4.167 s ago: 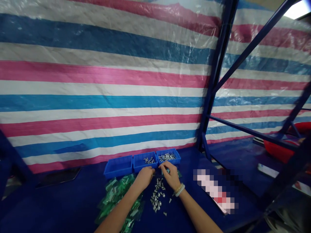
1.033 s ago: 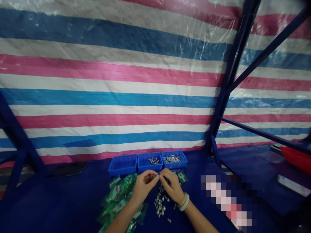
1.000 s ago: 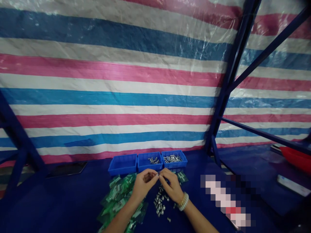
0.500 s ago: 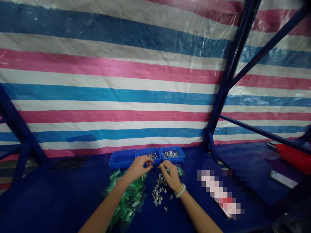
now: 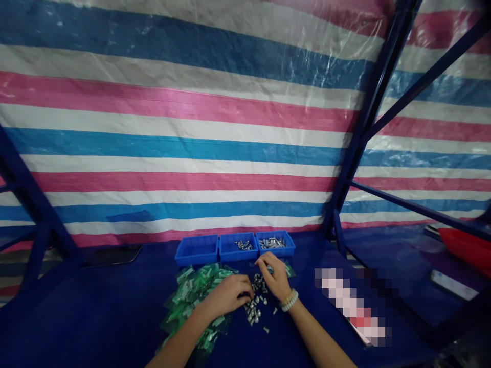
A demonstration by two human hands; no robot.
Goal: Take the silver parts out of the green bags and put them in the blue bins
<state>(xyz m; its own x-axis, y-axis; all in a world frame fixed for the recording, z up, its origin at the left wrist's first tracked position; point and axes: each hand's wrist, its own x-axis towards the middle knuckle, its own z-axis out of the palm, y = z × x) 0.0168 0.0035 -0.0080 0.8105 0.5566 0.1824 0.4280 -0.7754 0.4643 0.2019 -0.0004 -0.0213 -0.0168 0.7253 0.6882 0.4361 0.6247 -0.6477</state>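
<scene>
My left hand [image 5: 232, 295] reaches over the green bags with thumb and fingertips drawn together at the left edge of a pile of small silver screws [image 5: 253, 311]. Whatever its fingertips hold is too small to make out. On the other side of the pile is my right hand [image 5: 275, 276], a pale beaded bracelet on its wrist. Its thumb and index finger are pinched in front of the trays, and what is in them is unclear. Part of a small clear bag with green in it [image 5: 289, 269] shows behind that hand.
Three blue trays stand in a row: a bare left one [image 5: 197, 250], a middle one [image 5: 230, 251] with some screws, and a right one [image 5: 284, 251] with more metal pieces. Green-tinted bags [image 5: 187, 301] lie heaped at left. A dark phone [image 5: 111, 255] and blue frame posts [image 5: 351, 153] flank the workspace.
My left hand has come down from in front of the middle tray to the screw pile. My right hand stays near the trays, still pinched. The view has shifted slightly.
</scene>
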